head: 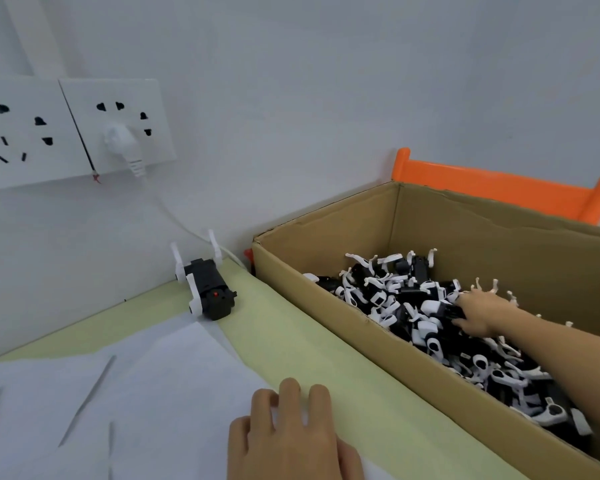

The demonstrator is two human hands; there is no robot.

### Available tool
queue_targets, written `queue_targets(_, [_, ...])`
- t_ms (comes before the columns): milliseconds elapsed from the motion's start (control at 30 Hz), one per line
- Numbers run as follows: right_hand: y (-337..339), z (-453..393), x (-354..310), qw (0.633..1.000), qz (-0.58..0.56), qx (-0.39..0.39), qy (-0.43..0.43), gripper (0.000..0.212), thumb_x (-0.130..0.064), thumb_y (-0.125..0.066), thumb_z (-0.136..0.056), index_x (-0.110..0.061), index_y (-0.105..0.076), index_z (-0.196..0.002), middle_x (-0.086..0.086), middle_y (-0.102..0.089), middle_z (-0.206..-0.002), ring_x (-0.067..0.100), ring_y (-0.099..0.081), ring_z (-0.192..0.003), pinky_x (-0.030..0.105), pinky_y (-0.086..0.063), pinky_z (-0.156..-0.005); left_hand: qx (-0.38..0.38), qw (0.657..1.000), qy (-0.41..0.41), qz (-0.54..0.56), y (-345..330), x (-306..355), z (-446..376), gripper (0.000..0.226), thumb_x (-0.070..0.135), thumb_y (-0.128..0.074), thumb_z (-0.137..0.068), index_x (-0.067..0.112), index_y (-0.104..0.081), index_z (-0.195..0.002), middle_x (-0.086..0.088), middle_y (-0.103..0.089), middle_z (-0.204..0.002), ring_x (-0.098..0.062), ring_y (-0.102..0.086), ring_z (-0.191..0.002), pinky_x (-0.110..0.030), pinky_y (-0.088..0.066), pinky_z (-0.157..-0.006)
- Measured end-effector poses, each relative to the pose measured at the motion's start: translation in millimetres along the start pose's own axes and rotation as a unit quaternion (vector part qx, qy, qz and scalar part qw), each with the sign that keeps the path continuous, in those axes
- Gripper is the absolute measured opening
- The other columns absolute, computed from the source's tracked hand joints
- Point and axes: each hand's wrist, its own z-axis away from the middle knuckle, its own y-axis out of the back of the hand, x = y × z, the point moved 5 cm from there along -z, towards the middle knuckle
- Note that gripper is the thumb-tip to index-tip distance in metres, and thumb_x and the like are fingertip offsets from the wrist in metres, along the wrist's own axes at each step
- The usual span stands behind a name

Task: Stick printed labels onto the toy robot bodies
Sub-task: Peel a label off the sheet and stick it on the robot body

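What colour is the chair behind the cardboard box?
Orange chair, clearest in the head view.

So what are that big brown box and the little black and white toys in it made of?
The box looks like plain corrugated cardboard: matte brown walls with a rough, slightly torn top edge. The toys the right hand reaches into seem to be moulded plastic: glossy white limbs on smooth black bodies, though the exact plastic can't be told. The one on the table looks the same.

R hand (478,311) in cardboard box (326,289) among toy robot bodies (413,313); L hand (288,441) flat on white paper (118,393).
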Motion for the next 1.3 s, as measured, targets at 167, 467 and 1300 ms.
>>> queue_targets(167, [-9, 2, 14, 0.997, -0.068, -0.024, -0.042, 0.037, -0.042, -0.056, -0.098, -0.015, -0.060, -0.122, 0.010, -0.061, -0.126, 0.026, -0.057, -0.116, 0.032, -0.048, -0.094, 0.001, 1.000, -0.001, 0.004, 0, 0, 1, 0.027, 0.023, -0.032, -0.053, 0.017, -0.058, -0.055, 0.000, -0.057, -0.064, -0.025, -0.056, -0.052, -0.029, -0.037, -0.047])
queue_targets(467, [-13, 13, 10, 0.997, -0.028, -0.056, -0.049, 0.034, -0.027, -0.054, -0.098, -0.011, -0.054, -0.129, 0.012, -0.060, -0.133, 0.025, -0.059, -0.117, 0.029, -0.050, -0.092, -0.004, 1.000, -0.009, 0.003, 5, 0, 1, 0.030, 0.027, -0.033, -0.058, 0.015, -0.061, -0.059, -0.001, -0.057, -0.066, -0.026, -0.057, -0.055, -0.032, -0.043, -0.046])
queue_targets(1300, [182, 295, -248, 0.734, -0.563, 0.309, 0.223, 0.035, 0.002, -0.051, -0.088, -0.028, -0.064, -0.098, -0.011, -0.067, -0.088, 0.000, -0.060, -0.078, 0.013, -0.044, -0.066, -0.159, 0.729, 0.363, 0.558, 48, -47, -3, 0.033, 0.002, -0.040, -0.093, 0.013, -0.071, -0.099, -0.001, -0.073, -0.098, -0.019, -0.070, -0.091, -0.021, -0.054, -0.069])
